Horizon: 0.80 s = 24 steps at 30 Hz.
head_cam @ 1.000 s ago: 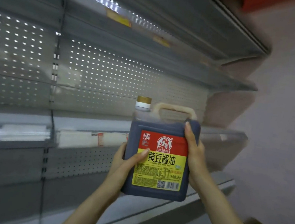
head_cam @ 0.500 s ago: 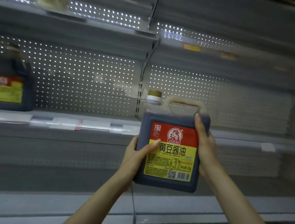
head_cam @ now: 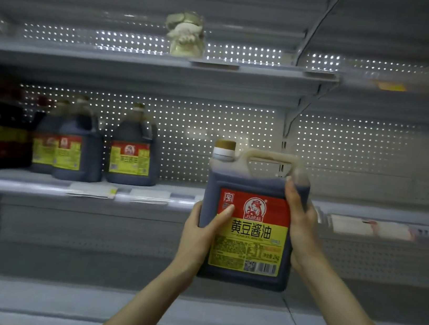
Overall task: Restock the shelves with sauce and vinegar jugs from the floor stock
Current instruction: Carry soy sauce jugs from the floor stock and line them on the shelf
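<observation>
Dark jug [head_cam: 250,236] gripped, left hand [head_cam: 198,233], right hand [head_cam: 302,225]

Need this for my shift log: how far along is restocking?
Done: dark soy-sauce jugs with red-and-yellow labels stand on the grey metal middle shelf. In hand: left hand and right hand grip another such jug, not yet shelved. Left: placing it; floor stock out of view.
</observation>
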### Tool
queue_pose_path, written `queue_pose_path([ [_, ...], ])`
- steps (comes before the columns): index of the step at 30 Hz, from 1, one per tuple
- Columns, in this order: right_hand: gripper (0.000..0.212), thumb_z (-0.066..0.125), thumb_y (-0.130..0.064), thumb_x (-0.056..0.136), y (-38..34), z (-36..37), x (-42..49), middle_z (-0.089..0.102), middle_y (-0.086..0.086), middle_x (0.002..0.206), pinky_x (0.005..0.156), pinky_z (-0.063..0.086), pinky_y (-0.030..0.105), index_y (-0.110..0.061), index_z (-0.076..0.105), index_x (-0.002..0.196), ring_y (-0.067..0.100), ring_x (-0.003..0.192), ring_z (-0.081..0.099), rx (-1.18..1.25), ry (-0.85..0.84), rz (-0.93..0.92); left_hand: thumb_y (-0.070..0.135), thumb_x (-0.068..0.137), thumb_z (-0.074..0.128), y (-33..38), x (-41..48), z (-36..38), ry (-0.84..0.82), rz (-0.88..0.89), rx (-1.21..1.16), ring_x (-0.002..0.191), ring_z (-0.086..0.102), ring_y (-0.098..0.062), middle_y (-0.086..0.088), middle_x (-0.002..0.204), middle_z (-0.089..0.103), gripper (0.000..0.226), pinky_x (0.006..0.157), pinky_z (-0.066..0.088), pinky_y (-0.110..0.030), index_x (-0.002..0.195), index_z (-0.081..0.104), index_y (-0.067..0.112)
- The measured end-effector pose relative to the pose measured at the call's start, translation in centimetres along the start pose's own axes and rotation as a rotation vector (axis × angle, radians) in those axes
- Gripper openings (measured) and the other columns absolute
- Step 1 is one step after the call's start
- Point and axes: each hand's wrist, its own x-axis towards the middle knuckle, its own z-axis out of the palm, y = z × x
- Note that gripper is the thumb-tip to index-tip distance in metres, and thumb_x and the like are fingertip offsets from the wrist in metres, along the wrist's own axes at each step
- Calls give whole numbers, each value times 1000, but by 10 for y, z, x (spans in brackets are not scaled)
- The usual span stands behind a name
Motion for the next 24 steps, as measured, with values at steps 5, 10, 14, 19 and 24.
queue_pose_path([
  [5,94,72,-75,50,13,58,10,72,9,89,63,57,29,-11,57,117,27,79,72,79,-73,10,48,65,81,23,6,-53,78,36,36,88,72,-18,-3,102,73,62,66,56,-25,116,56,22],
  [10,73,66,-60,68,16,95,30,71,12,93,65,57,30,-8,55,119,27,81,71,150,-131,-4,57,54,72,38,27,-87,124,93,91,91,71,-15,-1,105,72,77,68,56,-23,120,54,23],
  [14,58,63,-51,82,21,108,59,69,12,94,71,59,34,-7,54,120,28,82,70,168,-149,-29,62,52,70,44,56,-100,126,115,156,90,71,-13,1,107,71,85,67,56,-23,125,52,25],
  [19,49,58,-46,80,27,114,107,67,8,88,74,58,36,-9,56,112,25,80,68,194,-192,-122,59,56,75,51,103,-100,126,152,203,87,71,-12,2,103,71,75,64,56,-23,120,52,29],
  [24,45,64,-45,83,34,122,160,64,5,84,70,56,31,-8,55,108,22,76,64,204,-224,-209,67,62,60,54,154,-101,160,131,232,87,71,-12,5,99,72,68,70,54,-30,118,53,31],
])
